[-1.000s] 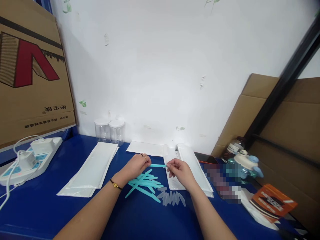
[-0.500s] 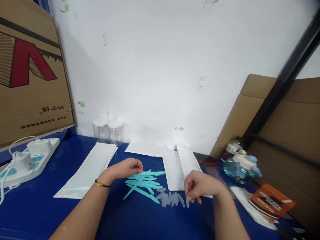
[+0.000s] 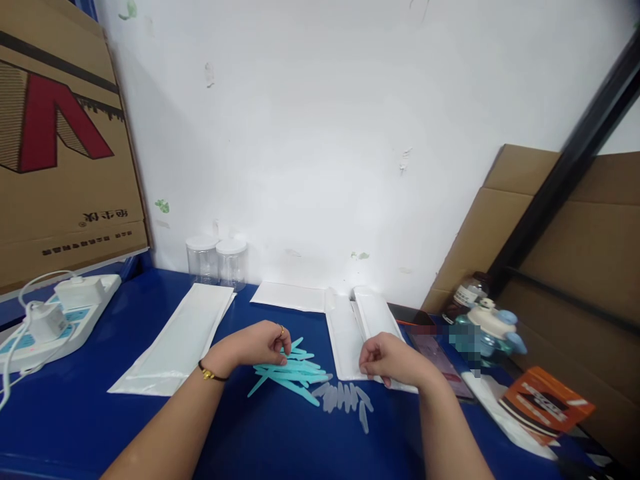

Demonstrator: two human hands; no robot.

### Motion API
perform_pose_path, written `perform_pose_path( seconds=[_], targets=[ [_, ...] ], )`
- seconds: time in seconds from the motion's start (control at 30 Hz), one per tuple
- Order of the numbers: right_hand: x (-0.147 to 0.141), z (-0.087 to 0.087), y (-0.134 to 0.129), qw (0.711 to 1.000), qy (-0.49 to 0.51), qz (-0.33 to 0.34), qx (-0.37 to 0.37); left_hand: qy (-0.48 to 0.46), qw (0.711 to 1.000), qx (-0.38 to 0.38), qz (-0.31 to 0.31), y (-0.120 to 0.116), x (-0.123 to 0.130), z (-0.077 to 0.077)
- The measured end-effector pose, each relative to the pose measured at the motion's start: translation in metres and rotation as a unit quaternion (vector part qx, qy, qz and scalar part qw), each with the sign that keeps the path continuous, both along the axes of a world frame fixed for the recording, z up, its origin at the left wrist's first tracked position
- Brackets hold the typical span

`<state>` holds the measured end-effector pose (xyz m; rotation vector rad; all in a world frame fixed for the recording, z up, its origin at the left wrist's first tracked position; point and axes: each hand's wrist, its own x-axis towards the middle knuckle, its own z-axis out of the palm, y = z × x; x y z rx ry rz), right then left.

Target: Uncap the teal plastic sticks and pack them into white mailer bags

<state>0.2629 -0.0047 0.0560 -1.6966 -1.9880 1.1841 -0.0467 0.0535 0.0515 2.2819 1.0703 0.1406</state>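
Observation:
My left hand (image 3: pixel 270 343) hovers over the left part of a loose pile of flat teal sticks (image 3: pixel 295 383) with tapered ends. Its fingers are loosely curled, thumb and forefinger a little apart, and I see nothing between them. Beside the pile lie several small frosted, see-through slips (image 3: pixel 345 397), side by side. One separate slip (image 3: pixel 363 419) rests nearer to me. My right hand (image 3: pixel 383 360) is above the lower end of the white padded envelopes (image 3: pixel 345 340), fingers bent but apart, with nothing visible in them.
At left lies another white envelope (image 3: pixel 175 340), beyond a power strip (image 3: pixel 85 327) with plugs and cables. Two clear jars (image 3: pixel 217 263) stand by the wall. At right are a phone (image 3: pixel 435 357), a teal bottle (image 3: pixel 485 333), a brown bottle (image 3: pixel 467 297) and an orange pouch (image 3: pixel 545 403).
My right hand has let go of a see-through slip, which now lies nearer to me, and moved up and left. The teal stick at my left hand's fingertips has dropped onto the pile.

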Motion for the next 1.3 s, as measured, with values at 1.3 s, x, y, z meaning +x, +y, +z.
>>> perform_pose_path(
  seconds=[1.3],
  targets=[
    [-0.038,-0.013,-0.007,0.953,-0.232,0.171,0.098,-0.013,0.997,0.027,-0.076,-0.015,0.018,0.001]
  ],
)
